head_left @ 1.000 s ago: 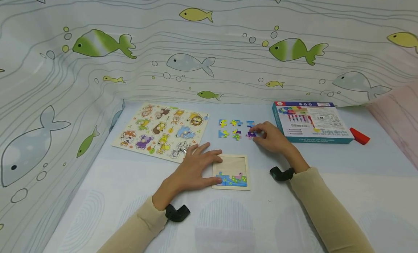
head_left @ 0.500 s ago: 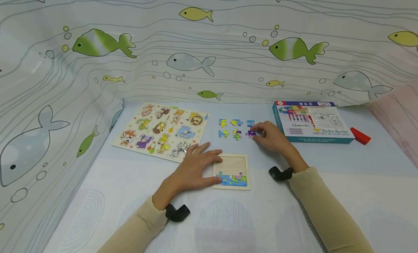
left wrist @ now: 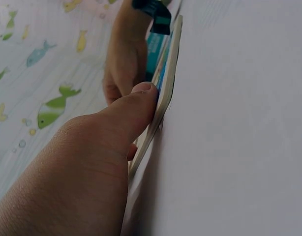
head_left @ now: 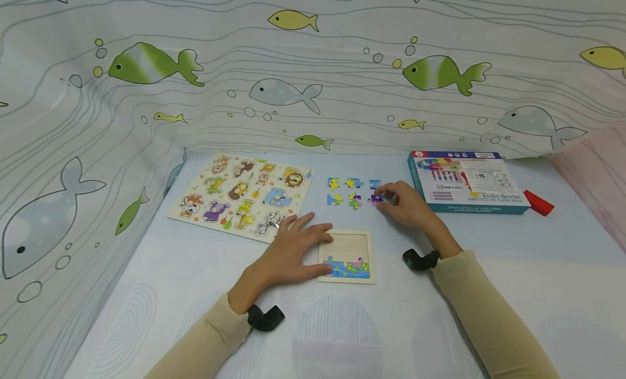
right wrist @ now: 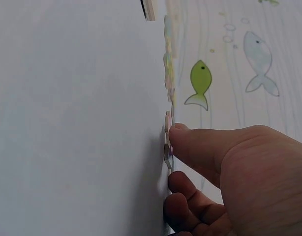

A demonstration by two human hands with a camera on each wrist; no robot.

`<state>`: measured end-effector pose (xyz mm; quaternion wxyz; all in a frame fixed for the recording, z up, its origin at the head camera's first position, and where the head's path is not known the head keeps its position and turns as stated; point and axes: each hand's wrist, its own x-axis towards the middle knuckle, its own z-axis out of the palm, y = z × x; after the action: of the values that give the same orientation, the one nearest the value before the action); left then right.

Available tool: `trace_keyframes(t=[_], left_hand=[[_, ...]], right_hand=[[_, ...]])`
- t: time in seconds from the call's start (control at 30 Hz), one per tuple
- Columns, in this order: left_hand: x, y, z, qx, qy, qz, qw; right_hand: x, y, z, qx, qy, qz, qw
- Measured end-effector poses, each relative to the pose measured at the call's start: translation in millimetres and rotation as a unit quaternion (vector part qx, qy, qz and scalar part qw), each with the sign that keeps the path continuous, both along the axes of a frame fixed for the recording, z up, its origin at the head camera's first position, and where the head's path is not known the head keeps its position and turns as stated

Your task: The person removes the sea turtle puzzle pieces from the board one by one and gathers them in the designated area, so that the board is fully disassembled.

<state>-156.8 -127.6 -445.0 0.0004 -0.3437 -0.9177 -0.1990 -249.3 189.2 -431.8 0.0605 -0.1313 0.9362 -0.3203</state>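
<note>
My left hand (head_left: pixel 293 254) lies spread at the left side of a small square wooden puzzle tray (head_left: pixel 349 244), with thumb and a fingertip on its frame. Joined blue puzzle pieces (head_left: pixel 346 270) fill the tray's lower part; bare wood shows above. Beyond the tray, my right hand (head_left: pixel 403 206) pinches a purple jigsaw piece (head_left: pixel 373 200) at the table surface, fingers curled and partly covering it. In the right wrist view the thumb (right wrist: pixel 190 142) presses by the piece's edge. Several loose pieces (head_left: pixel 333 184) lie beside it in two rows.
A large wooden animal puzzle board (head_left: pixel 254 194) lies at the back left, close to my left fingers. To the right stand a flat teal-sided box (head_left: pixel 469 186) and a red wedge-shaped object (head_left: pixel 539 204). A fish-print cloth (head_left: pixel 362 96) hangs behind the table.
</note>
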Motion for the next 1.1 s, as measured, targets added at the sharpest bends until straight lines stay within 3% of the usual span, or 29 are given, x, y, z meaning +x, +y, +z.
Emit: trace_keyframes(t=[0.43, 0.9, 1.1], left_hand=[[-0.8, 0.3, -0.9, 0.000, -0.005, -0.001, 1.0000], [0.0, -0.7, -0.8, 0.013, -0.006, -0.005, 0.9999], [-0.9, -1.0, -1.3, 0.005, 0.002, -0.004, 1.0000]], right_hand=[[0.1, -4.2, 8.0, -0.012, 0.015, 0.015, 1.000], [-13.3, -40.9, 18.9, 0.084, -0.003, 0.049, 0.995], [-14.0, -43.0, 20.4, 0.091, 0.002, 0.049, 0.995]])
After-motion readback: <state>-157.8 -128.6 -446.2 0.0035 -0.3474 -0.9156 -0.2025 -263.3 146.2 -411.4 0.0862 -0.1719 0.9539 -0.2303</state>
